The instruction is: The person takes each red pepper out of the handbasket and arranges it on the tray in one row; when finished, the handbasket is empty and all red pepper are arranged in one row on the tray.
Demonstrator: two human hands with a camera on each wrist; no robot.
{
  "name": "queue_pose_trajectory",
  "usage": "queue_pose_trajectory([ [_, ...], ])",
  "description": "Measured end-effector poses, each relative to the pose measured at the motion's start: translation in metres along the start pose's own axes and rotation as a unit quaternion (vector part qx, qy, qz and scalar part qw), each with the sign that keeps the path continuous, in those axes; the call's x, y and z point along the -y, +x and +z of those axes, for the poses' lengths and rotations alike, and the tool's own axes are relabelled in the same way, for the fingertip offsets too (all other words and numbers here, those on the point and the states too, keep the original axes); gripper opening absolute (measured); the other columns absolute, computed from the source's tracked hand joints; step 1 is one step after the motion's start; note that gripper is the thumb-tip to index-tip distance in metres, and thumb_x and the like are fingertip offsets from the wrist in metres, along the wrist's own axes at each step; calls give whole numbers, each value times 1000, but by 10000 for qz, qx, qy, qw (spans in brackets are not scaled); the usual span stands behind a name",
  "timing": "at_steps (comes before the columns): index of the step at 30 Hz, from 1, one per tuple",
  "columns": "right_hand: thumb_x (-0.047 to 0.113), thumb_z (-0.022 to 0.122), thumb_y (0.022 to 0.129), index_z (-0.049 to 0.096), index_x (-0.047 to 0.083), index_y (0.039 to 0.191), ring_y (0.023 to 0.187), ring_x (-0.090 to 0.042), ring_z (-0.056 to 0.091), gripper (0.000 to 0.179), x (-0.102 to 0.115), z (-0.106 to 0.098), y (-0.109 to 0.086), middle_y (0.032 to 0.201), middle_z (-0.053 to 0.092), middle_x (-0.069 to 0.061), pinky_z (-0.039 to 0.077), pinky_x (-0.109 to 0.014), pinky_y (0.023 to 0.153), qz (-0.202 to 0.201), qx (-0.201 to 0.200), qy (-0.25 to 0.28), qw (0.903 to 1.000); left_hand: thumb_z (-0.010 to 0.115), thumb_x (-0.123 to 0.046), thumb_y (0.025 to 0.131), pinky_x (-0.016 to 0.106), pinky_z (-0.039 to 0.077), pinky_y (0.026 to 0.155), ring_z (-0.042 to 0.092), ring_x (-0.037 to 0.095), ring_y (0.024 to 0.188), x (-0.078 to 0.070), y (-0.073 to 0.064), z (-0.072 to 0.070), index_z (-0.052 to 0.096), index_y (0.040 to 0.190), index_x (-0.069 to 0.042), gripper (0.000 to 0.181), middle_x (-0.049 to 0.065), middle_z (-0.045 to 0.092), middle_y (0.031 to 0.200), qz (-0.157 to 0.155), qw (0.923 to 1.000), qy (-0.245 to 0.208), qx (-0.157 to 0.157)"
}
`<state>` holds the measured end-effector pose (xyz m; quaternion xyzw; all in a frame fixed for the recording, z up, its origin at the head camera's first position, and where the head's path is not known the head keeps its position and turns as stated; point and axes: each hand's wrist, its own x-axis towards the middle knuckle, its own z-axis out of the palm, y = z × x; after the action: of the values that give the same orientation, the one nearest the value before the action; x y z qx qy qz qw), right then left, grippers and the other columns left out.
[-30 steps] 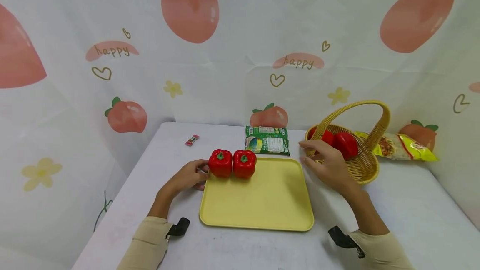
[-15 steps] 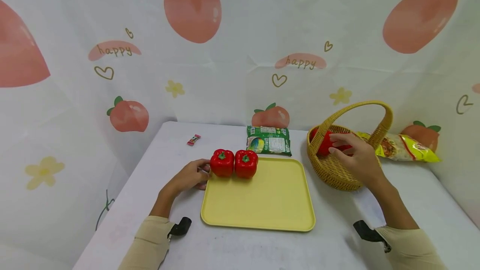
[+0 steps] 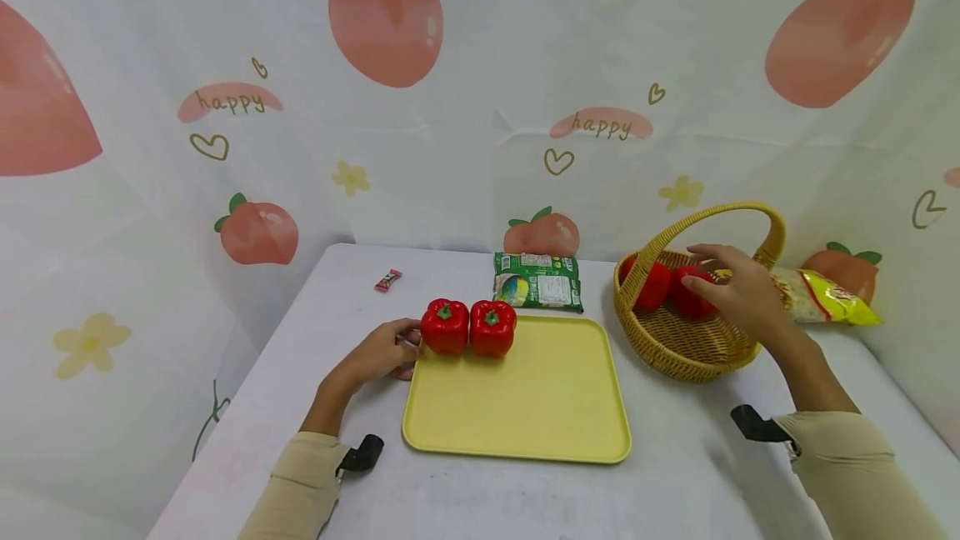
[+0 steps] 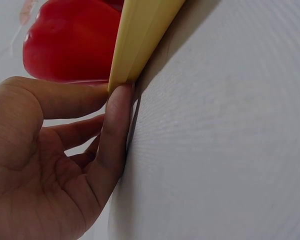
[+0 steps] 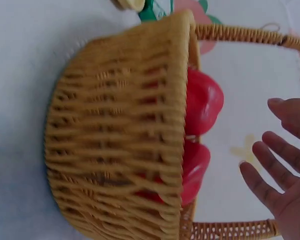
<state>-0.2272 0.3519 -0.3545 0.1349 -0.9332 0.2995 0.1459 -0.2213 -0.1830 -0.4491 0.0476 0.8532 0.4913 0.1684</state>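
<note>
At the left edge of the yellow tray (image 3: 555, 390), my left hand (image 3: 378, 350) pinches the rim; in the left wrist view one finger lies on top and another digit beneath it. Two red bell peppers (image 3: 491, 330) stand side by side in the tray's back left corner, right by that hand. My right hand (image 3: 738, 290) hovers over the wicker basket (image 3: 663, 357), fingers spread and holding nothing. Inside the basket lie two red bell peppers (image 5: 202, 102); in the right wrist view they sit apart from my fingertips, poking above the rim.
Behind the tray lies a green packet (image 3: 536, 282). A small wrapped candy (image 3: 387, 280) is at the back left. To the right of the basket rests a yellow bag (image 3: 817, 294). The basket's tall handle (image 3: 720, 211) arches over its opening.
My right hand has moved right, from the basket's left side to above its right part. The basket has shifted slightly and its peppers lie differently. My left hand stays at the tray's edge.
</note>
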Motion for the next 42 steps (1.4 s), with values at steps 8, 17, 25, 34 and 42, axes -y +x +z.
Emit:
queue_pose_trajectory([
  [8,30,69,104,49,-1,153,131,-54,52,61,-14,-4,18,145,55,-33,50,-73,96,502,689,-19,9964,63,-11,95,31,65,77,65,22,95,1,-1,-1,53,151,-1,58,14,60,126,-44,10000,-32,-18],
  [17,30,69,104,40,-6,156,141,-57,41,69,-25,-2,31,153,45,-36,41,-76,106,876,1238,96,9884,64,-11,96,31,65,76,65,22,96,1,-2,0,53,151,-1,57,14,60,126,-81,9999,-72,-43],
  [25,30,70,102,39,-8,156,141,-64,36,72,-33,2,35,155,38,-43,34,-79,111,1099,1478,4,9829,65,-12,95,31,65,77,65,22,98,1,-1,1,53,152,-2,58,13,61,127,-77,9999,-61,-42],
  [34,32,69,103,36,-9,157,141,-65,35,76,-39,5,36,155,37,-44,34,-79,111,1058,1679,-164,9800,64,-10,95,31,65,76,65,21,97,-2,-2,1,53,151,0,58,14,61,125,-37,10000,-45,-62],
  [42,21,73,99,48,-18,145,128,-62,47,65,-40,9,35,141,48,-46,41,-76,106,790,1571,-489,9832,64,-11,96,30,65,76,65,22,96,-1,-2,2,54,150,0,56,14,61,124,-6,10000,-41,-55],
])
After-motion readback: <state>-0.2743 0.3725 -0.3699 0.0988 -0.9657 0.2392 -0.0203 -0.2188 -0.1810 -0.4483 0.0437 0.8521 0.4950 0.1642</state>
